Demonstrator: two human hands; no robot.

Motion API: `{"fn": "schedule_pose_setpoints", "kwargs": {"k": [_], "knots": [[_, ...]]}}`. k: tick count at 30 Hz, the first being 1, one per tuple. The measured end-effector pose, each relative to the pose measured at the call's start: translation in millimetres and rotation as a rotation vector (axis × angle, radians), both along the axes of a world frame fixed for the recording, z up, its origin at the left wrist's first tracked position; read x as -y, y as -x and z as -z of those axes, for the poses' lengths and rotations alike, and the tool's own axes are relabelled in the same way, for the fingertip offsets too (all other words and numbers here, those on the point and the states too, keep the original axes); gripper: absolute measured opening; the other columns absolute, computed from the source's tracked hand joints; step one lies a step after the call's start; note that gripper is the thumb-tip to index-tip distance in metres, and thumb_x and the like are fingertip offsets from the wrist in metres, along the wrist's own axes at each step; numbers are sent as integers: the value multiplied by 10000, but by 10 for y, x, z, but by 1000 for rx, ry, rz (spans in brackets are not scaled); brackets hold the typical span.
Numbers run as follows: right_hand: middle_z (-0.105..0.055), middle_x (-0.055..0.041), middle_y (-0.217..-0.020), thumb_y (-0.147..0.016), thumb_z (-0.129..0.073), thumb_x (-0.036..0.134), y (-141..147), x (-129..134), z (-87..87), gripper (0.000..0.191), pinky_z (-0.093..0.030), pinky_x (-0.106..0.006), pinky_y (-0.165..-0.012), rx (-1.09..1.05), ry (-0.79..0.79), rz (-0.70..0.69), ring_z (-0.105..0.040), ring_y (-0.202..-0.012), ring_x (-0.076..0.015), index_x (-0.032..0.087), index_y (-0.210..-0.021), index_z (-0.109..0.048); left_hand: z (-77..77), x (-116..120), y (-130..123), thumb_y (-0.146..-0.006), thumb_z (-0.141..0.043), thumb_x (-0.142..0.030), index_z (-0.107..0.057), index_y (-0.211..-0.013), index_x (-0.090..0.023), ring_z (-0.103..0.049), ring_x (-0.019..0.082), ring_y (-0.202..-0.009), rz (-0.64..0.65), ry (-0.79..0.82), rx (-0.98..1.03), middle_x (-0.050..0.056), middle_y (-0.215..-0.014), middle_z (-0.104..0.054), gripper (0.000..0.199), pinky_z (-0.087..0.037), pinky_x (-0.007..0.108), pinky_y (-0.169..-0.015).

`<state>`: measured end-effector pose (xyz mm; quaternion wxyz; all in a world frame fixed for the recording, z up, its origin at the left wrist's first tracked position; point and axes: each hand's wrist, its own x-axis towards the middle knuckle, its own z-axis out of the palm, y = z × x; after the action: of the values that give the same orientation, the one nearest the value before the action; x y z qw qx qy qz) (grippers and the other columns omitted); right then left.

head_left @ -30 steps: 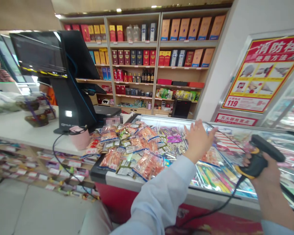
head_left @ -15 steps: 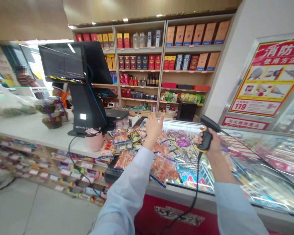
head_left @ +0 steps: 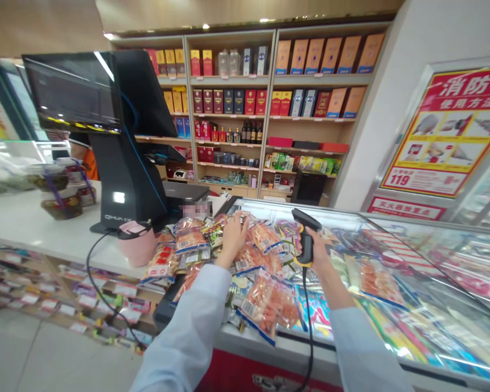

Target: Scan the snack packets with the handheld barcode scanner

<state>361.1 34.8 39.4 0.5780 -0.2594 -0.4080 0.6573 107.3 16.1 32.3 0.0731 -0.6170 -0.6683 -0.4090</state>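
Many clear snack packets with blue edges lie in a heap on the glass-topped freezer, among them a packet of orange pieces (head_left: 259,302). My left hand (head_left: 233,237) reaches down onto the back of the heap, its fingers bent over the packets; whether it grips one cannot be made out. To its right, my right hand (head_left: 315,249) is wrapped round the handle of a black and yellow barcode scanner (head_left: 306,239), raised over the packets. The scanner's cable hangs down in front of the freezer.
Left of the heap, a pink cup (head_left: 136,245) stands by a black checkout terminal (head_left: 124,179) on the white counter (head_left: 84,239). Stacked jars (head_left: 61,198) are farther left. The glass freezer (head_left: 424,267) extends right; shelves of boxes stand behind.
My left hand has come down from above the heap onto the packets. My right hand and the scanner have moved left and slightly lower. The view has shifted, so the terminal and cup appear farther left.
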Motion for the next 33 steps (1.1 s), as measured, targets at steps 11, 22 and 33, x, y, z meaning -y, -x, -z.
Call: {"fn": "schedule_pose_setpoints", "kwargs": {"k": [11,22,33], "knots": [[-551,56,-554,-685,-721,432,125,-57,227,313,-386,-181,-318,-74,153,-79,-450,-366,-69,183,-819,-587,53,41,-44,-841,-468,-644,-462,-1340,-150,-549,343,-1124,9,142,-64,155,-1110,-666,703,-336,499,-1013],[-554,59,-547,-703,-705,439,148,-36,238,308,-379,-175,-314,-36,120,-78,-451,-361,-68,184,-820,-578,59,3,-29,-705,-712,-453,-534,-1211,-211,-647,174,-742,297,43,457,46,-1011,-663,588,-511,332,-751],[-555,29,-501,-731,-715,458,-28,229,-85,318,-363,-202,-298,314,-200,-145,-458,-327,-90,185,-694,-556,-41,61,342,-847,-575,-383,-592,-1149,-190,-589,125,-807,1,-533,505,78,-1110,-601,359,-527,259,-699]]}}
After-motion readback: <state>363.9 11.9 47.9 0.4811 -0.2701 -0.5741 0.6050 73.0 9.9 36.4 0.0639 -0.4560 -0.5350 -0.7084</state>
